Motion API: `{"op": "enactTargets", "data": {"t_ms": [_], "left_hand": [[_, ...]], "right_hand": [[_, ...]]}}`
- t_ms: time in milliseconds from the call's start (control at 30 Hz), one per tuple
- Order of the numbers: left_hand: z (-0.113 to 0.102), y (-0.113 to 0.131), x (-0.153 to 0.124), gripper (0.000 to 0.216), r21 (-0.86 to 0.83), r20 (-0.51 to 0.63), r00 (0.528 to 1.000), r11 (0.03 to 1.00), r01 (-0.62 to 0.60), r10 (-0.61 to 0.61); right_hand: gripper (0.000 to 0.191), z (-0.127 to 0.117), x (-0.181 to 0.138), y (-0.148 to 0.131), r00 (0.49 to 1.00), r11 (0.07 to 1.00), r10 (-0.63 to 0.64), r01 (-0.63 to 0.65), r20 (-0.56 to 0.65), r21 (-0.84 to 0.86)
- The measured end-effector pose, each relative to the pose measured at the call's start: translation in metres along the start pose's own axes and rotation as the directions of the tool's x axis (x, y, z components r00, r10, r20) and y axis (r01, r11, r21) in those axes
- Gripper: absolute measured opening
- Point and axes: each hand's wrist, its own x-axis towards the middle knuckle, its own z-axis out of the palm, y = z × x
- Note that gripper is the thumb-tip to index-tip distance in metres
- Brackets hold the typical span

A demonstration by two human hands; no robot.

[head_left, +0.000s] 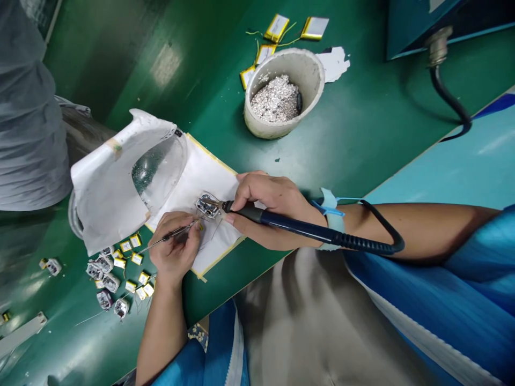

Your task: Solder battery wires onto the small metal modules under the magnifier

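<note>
My right hand (pixel 269 206) is closed around a soldering iron (pixel 295 225) with a dark blue handle. Its tip reaches a small device housing with exposed electronics (pixel 208 205), which lies on a white sheet (pixel 217 241). My left hand (pixel 175 246) grips a slim metal tool that looks like tweezers (pixel 177 231), its end pointing at the near side of the housing. Thin wires trail from the housing across the sheet. A small yellow part (pixel 201 227) shows by my left fingertips; whether I touch it is unclear.
Beyond the sheet stands a grey pot (pixel 284 120) of silvery scraps, with yellow-edged battery packs (pixel 277 28) behind it. A white cover with a clear window (pixel 120 182) lies left. Several small batteries (pixel 137 258) and housings (pixel 110 281) lie nearby. A blue box (pixel 446 27) stands right. Another person's grey sleeve (pixel 30 118) is at left.
</note>
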Motion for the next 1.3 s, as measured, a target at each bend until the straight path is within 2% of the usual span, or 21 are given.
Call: {"op": "enactTargets", "data": {"t_ms": [133,233,367,467,767,933,1167,1300], "left_hand": [[0.000,-0.001,-0.001,0.013,0.003,-0.003,1.000,1.000,0.021,-0.021],[0.001,-0.001,-0.005,0.011,0.034,-0.063,0.993,0.994,0.103,-0.101],[0.009,0.001,-0.007,0.020,0.128,-0.241,0.937,0.948,0.291,-0.255],[0.017,0.002,-0.007,0.025,0.169,-0.301,0.906,0.918,0.359,-0.298],[0.019,0.008,-0.004,0.026,0.252,-0.303,0.902,0.887,0.387,-0.307],[0.020,0.011,-0.001,0.025,0.238,-0.311,0.900,0.891,0.386,-0.306],[0.020,0.012,0.000,0.025,0.233,-0.310,0.896,0.888,0.396,-0.318],[0.020,0.013,0.001,0.025,0.259,-0.300,0.904,0.886,0.385,-0.305]], "right_hand": [[0.014,-0.001,0.000,-0.001,0.999,1.000,0.028,-0.028,0.018,0.013],[0.014,-0.001,0.000,-0.001,0.999,0.999,0.043,-0.043,0.003,0.026],[0.015,0.000,0.000,0.000,1.000,0.999,0.026,-0.026,-0.014,0.032],[0.017,0.001,0.001,0.000,1.000,1.000,0.020,-0.019,-0.014,0.013],[0.017,0.005,0.000,0.000,1.000,0.999,0.015,-0.014,0.021,-0.041],[0.016,0.005,0.000,0.000,0.999,0.999,0.016,-0.014,0.038,-0.047],[0.017,0.007,-0.001,0.001,1.000,0.998,-0.019,0.019,0.015,-0.058],[0.017,0.006,0.000,0.000,1.000,1.000,-0.007,0.007,-0.021,-0.008]]}}
